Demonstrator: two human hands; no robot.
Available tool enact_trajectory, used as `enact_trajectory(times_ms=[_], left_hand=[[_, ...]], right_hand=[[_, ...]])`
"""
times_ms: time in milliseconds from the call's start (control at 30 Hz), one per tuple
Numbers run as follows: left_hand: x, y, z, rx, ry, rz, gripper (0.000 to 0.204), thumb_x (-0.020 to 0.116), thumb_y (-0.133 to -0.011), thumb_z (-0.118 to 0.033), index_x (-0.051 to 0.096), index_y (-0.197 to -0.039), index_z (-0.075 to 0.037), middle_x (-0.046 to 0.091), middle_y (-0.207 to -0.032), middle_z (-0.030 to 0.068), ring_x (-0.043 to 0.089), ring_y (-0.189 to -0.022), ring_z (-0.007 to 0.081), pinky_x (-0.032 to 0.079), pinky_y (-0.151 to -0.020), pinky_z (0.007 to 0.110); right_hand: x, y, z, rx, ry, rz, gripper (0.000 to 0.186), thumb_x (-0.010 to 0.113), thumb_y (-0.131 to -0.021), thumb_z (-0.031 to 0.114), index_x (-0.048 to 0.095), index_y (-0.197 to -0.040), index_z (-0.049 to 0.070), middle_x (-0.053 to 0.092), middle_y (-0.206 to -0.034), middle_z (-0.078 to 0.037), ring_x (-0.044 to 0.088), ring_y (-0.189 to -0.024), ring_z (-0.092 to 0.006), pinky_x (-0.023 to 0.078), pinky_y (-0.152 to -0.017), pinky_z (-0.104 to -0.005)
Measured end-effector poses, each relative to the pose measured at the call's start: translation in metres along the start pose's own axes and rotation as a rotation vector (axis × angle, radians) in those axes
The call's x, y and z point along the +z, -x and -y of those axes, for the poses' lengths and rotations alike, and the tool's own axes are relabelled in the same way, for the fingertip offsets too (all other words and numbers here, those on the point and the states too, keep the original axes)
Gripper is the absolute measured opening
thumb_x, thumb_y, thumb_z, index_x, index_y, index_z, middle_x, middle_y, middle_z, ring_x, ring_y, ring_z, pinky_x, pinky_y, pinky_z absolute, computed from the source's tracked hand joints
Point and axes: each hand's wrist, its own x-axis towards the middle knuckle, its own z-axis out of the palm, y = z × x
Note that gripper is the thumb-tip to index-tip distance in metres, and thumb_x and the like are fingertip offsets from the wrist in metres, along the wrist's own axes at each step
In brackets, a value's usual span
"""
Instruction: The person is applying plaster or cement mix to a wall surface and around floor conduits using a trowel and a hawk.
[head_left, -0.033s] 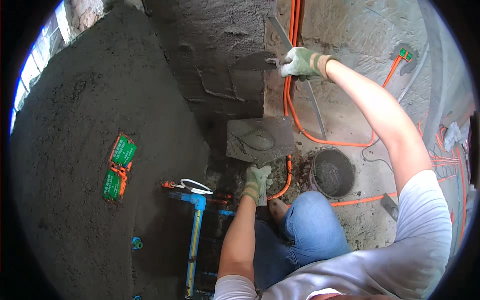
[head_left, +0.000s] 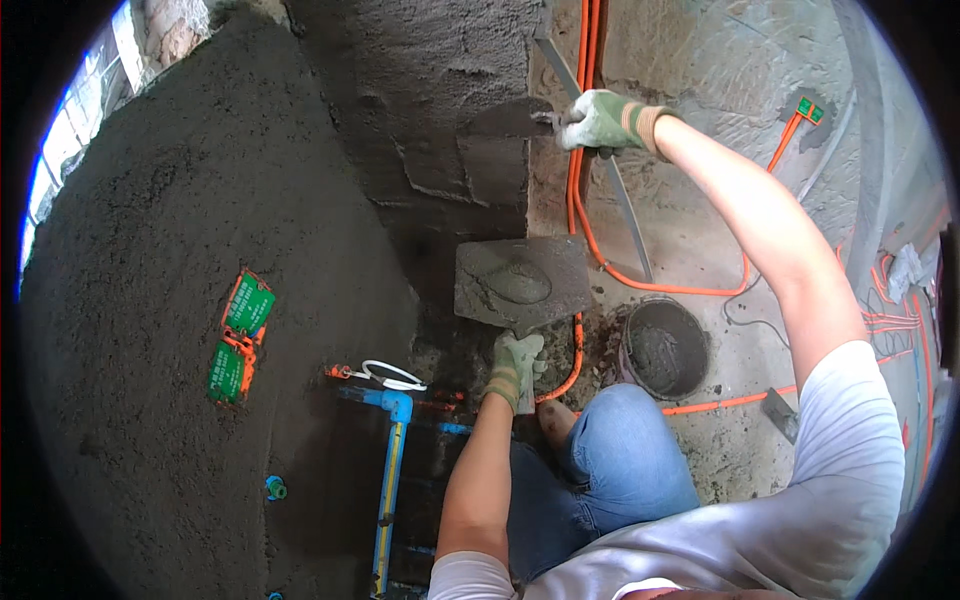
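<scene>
My left hand (head_left: 517, 362), in a green and white work glove, is closed round the handle of a plasterer's hawk (head_left: 470, 292). A mound of wet mortar (head_left: 520, 283) lies on the hawk's flat board. Farther off and to the right, my gloved right hand (head_left: 603, 122) is closed on a trowel (head_left: 505, 116); its dark blade lies against the wet plaster of the wall (head_left: 430, 90) near the corner edge. The trowel's handle is mostly covered by my fingers. A long straight metal bar (head_left: 628, 205) runs along that edge, behind my right hand.
A mortar bucket (head_left: 668, 345) stands right of my knee. Orange conduits (head_left: 585, 225) run down the corner and across the floor. Blue pipe (head_left: 396, 440) rises at the lower left, beside the plastered wall with green-covered boxes (head_left: 248, 303). A flat tool (head_left: 780, 415) lies on the floor.
My right hand and the trowel have shifted very slightly up the wall. My left hand and the hawk are almost where they were.
</scene>
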Motion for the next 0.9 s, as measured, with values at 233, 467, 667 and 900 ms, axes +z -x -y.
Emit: enact_trajectory(times_ms=[233,467,667,900], left_hand=[[0.02,0.019,-0.015,-0.019,-0.028,0.011,0.039,0.071,-0.079,-0.017,0.05,-0.109,-0.006,0.063,-0.078,0.0084,0.06,-0.052,0.0206,0.049,-0.047,0.037],[0.022,0.036,-0.013,0.042,-0.034,-0.014,0.033,0.069,-0.078,-0.016,0.052,-0.104,-0.005,0.063,-0.078,0.0091,0.059,-0.051,0.021,0.048,-0.046,0.036],[-0.006,0.033,-0.016,0.059,0.011,0.024,0.028,0.067,-0.08,-0.016,0.052,-0.103,-0.008,0.062,-0.072,0.0092,0.058,-0.049,0.0188,0.045,-0.042,0.033],[-0.026,0.041,-0.028,0.053,-0.017,-0.091,0.027,0.067,-0.082,-0.017,0.051,-0.102,-0.009,0.062,-0.074,0.0084,0.058,-0.049,0.0182,0.046,-0.043,0.033]], right_hand=[[-0.062,0.012,0.035,-0.063,0.1,-0.199,0.026,0.069,-0.08,0.029,0.072,-0.089,0.005,0.064,-0.065,-0.006,0.059,-0.05,-0.0123,0.046,-0.044,-0.0284],[-0.074,0.056,0.052,-0.678,0.851,-0.604,0.023,0.057,-0.082,0.021,0.07,-0.085,0.002,0.07,-0.095,-0.017,0.068,-0.089,-0.0285,0.055,-0.074,-0.0366],[0.042,0.05,-0.01,-0.387,0.399,-0.855,0.035,0.051,-0.087,0.037,0.066,-0.092,0.006,0.068,-0.079,-0.015,0.065,-0.07,-0.0286,0.052,-0.064,-0.0409],[0.196,0.147,-0.048,-0.344,0.448,-0.162,0.038,0.048,-0.089,0.045,0.065,-0.105,0.016,0.064,-0.098,-0.013,0.066,-0.087,-0.0304,0.054,-0.071,-0.0439]])
